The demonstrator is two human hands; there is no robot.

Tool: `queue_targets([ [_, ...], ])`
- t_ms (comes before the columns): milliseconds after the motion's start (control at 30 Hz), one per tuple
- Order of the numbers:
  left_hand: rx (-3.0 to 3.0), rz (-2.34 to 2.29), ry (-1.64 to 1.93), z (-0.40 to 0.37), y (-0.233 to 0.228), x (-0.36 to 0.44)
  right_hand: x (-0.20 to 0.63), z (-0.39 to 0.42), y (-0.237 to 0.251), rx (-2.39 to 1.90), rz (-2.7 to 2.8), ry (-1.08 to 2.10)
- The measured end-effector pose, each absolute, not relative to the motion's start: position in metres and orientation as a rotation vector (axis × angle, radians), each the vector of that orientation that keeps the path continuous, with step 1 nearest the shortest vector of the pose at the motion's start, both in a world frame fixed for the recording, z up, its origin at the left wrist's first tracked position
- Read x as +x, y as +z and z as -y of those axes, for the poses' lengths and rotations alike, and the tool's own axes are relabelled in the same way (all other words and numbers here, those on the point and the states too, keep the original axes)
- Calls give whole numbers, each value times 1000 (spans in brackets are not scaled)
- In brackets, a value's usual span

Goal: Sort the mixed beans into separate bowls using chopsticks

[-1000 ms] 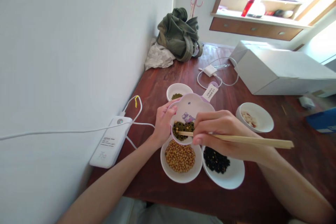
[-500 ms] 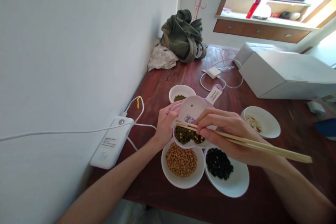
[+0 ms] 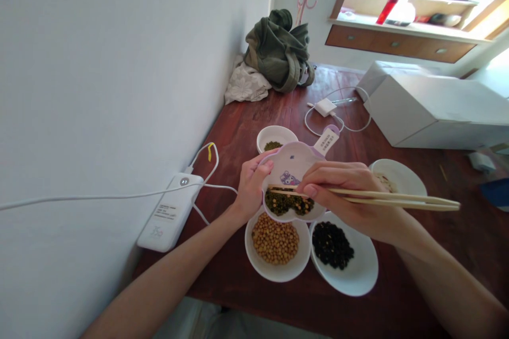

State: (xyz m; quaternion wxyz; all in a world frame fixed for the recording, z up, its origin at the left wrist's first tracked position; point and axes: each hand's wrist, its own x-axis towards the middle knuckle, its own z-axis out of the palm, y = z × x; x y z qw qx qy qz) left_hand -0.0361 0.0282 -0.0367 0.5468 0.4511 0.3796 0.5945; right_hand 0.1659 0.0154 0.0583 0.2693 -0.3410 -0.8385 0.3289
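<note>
Left hand (image 3: 250, 188) fingers pinch the light, rigid cartoon dish (image 3: 292, 167) by its rim; right hand (image 3: 345, 196) grips chopsticks (image 3: 397, 200) over small, slippery mixed beans (image 3: 288, 203), best nipped singly.

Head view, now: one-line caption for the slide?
Left hand tilts a purple-rimmed dish of mixed beans while right hand works chopsticks in it, above bowls of soybeans and black beans.

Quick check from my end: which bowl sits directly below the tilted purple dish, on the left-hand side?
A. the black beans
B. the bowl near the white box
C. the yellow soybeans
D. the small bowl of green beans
C: the soybeans bowl lies just under the purple dish that the left hand tilts, with the black beans to its right.
</note>
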Motion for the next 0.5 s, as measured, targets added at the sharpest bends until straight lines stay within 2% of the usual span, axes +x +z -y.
queue_targets([
  [500,1054,-879,1405,-28,-37,-36,169,-11,61,-1001,2263,876],
])
